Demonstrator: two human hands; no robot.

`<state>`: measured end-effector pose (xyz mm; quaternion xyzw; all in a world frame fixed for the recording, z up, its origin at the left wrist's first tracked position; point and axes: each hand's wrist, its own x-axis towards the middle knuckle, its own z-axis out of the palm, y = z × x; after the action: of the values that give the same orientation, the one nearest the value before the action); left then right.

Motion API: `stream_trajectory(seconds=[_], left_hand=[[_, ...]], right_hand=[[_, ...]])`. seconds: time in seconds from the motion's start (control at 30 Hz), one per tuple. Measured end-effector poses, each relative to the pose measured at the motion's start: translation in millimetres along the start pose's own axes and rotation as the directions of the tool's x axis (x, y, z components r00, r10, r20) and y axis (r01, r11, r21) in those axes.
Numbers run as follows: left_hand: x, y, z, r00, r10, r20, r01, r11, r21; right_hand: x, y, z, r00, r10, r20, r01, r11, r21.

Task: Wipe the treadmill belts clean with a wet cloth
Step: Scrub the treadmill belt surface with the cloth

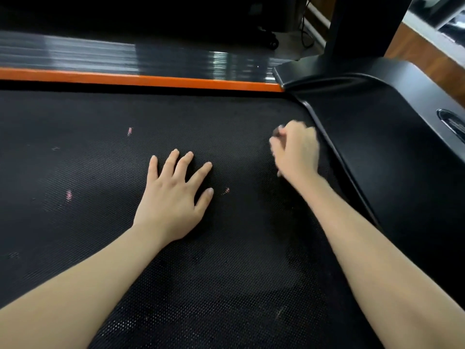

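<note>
Now my left hand [173, 195] lies spread on the belt [100, 235], my right hand [297, 149] clutching the cloth [277, 132], so firm, overlapping strokes should do best.

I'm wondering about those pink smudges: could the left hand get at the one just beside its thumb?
Probably yes. The left hand lies flat on the belt with the pink mark just off its thumb, and only bare belt shows between them.

Dark, dim space [125, 13] at top. Grey floor [289, 37] with black cables [305, 34] and a small caster wheel [273, 43]. White baseboard [318, 17] runs diagonally. Wood-brown surface [422, 54] far right, brighter lit.
</note>
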<state>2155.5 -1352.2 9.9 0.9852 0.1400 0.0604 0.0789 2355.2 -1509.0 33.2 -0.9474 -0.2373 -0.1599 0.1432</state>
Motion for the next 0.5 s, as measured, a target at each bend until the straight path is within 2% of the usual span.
stream_trajectory(seconds=[0.03,0.1,0.17,0.2,0.23,0.3,0.37,0.43,0.47,0.5], left_hand=[[0,0,0,1.000,-0.004,-0.002,0.004,1.000,-0.002],[0,0,-1,1.000,0.002,-0.005,-0.002,1.000,-0.005],[0,0,0,1.000,0.003,0.000,-0.003,1.000,-0.008],[0,0,0,1.000,0.003,0.001,-0.003,1.000,-0.005],[0,0,0,1.000,0.003,0.000,-0.003,1.000,-0.001],[0,0,1,1.000,0.004,-0.001,-0.004,1.000,0.006],[0,0,2,1.000,0.004,-0.002,-0.004,1.000,0.010],[0,-1,1,1.000,0.004,-0.003,-0.004,1.000,0.011],[0,0,1,1.000,0.002,0.001,-0.002,1.000,0.009],[0,0,1,1.000,-0.003,0.002,0.003,1.000,0.007]], right_hand=[[-23,-5,-1,0.990,-0.143,-0.011,0.143,0.988,0.065],[-66,-9,-9,0.923,-0.385,0.014,0.378,0.912,0.161],[-66,1,-11,0.872,-0.490,0.003,0.483,0.860,0.162],[-52,7,-8,0.885,-0.465,-0.007,0.462,0.878,0.125],[-34,13,-4,0.926,-0.377,-0.029,0.378,0.923,0.074],[12,22,5,0.995,-0.086,-0.052,0.085,0.996,-0.019],[43,23,12,0.991,0.131,-0.034,-0.134,0.988,-0.075],[41,9,12,0.987,0.160,-0.022,-0.161,0.985,-0.064],[30,0,10,0.994,0.109,-0.006,-0.109,0.993,-0.037],[13,-7,9,1.000,-0.002,-0.008,0.002,1.000,0.019]])
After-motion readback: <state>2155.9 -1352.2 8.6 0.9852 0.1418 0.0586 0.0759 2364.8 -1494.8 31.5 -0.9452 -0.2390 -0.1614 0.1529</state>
